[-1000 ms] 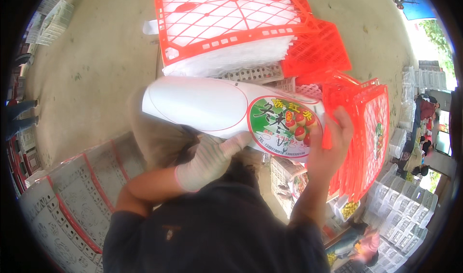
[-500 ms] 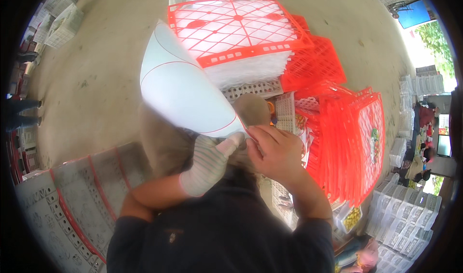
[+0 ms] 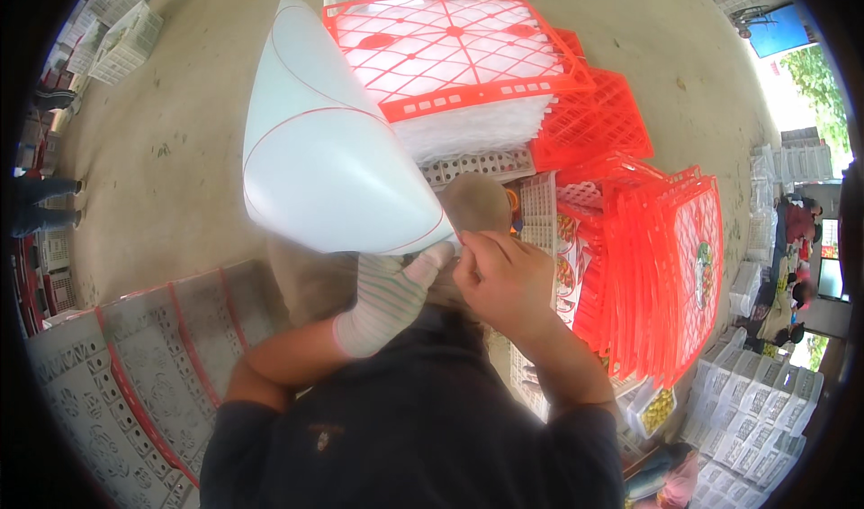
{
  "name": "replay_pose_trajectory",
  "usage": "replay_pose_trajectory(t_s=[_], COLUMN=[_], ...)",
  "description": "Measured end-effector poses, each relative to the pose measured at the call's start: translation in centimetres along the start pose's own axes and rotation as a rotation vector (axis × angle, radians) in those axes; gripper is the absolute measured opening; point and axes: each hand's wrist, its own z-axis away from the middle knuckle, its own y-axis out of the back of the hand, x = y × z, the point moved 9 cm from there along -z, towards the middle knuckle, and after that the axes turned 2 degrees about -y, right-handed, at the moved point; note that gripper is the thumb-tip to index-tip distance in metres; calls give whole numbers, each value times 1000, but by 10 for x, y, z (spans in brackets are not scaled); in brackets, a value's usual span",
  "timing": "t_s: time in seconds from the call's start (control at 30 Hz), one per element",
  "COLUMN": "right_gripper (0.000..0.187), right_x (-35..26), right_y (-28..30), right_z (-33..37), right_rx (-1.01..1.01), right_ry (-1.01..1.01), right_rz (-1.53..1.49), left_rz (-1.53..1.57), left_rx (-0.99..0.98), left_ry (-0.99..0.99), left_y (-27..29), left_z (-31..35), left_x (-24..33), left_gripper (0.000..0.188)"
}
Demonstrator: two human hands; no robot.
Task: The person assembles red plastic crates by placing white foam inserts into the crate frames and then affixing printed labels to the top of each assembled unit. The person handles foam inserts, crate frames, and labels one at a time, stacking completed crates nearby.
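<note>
A large pale sheet with thin red curved lines (image 3: 333, 180) is rolled into a cone shape in front of me, its narrow end at my hands. My left hand (image 3: 396, 297), in a white striped glove, closes on the underside of that end. My bare right hand (image 3: 506, 279) pinches the sheet's edge at the same tip, thumb against fingers. Beyond the cone lies a red plastic lattice lid (image 3: 454, 41), on top of a thick stack of white sheets (image 3: 477, 135).
Several red lattice lids (image 3: 657, 266) stand packed together on my right, with another red lid (image 3: 594, 117) behind. Grey crates (image 3: 162, 347) stand at my left. White crates (image 3: 756, 392) are piled far right, near a tray of yellow fruit (image 3: 657, 410). People are in the distance.
The pale sheet's cone has widened and swung a little left and up. Both hands keep their hold near its tip, having shifted only slightly.
</note>
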Motion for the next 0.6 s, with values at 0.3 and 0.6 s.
replay_pose_trajectory(t_s=[0.3,0.6], right_gripper=[14,15], right_x=[4,45], right_y=[-8,-32], right_z=[1,5], right_rx=[-82,-374], right_ry=[5,-508], right_rz=[-19,-642], left_rz=[-145,42], left_rx=[-61,-46], left_ry=[-77,86], left_y=[2,8], left_z=[-6,-5], left_x=[2,-8], left_gripper=[20,23])
